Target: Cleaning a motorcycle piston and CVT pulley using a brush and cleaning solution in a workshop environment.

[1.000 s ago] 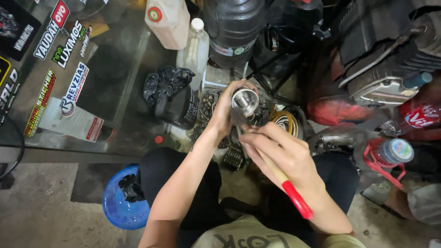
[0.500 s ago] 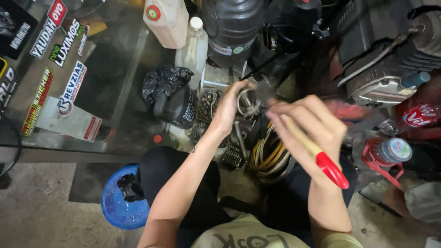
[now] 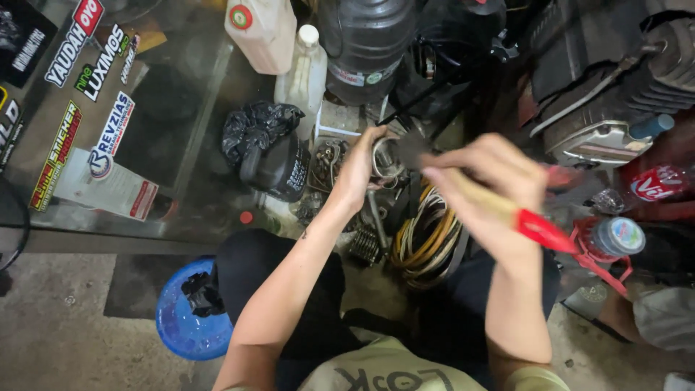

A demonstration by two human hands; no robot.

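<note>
My left hand (image 3: pixel 358 170) grips a round metal engine part (image 3: pixel 385 157), a short cylinder with a shiny rim, held out in front of me. My right hand (image 3: pixel 486 182) is closed around a paintbrush with a wooden shaft and a red handle end (image 3: pixel 541 232). Its dark bristles (image 3: pixel 413 147) touch the right side of the metal part and are blurred. Below both hands lies a coil of yellow and orange wires (image 3: pixel 427 239) and a small toothed sprocket (image 3: pixel 365 246).
A black plastic bag (image 3: pixel 255 124) and a dark oil bottle (image 3: pixel 282 170) sit left of the part. White jugs (image 3: pixel 264 25) and a big dark bottle (image 3: pixel 369 40) stand behind. An engine block (image 3: pixel 615 94) is at right, a blue tub (image 3: pixel 184 322) by my left knee.
My right hand has swung the brush up and to the right, from below the metal part to its right side. My left hand kept hold of the part and tilted it slightly.
</note>
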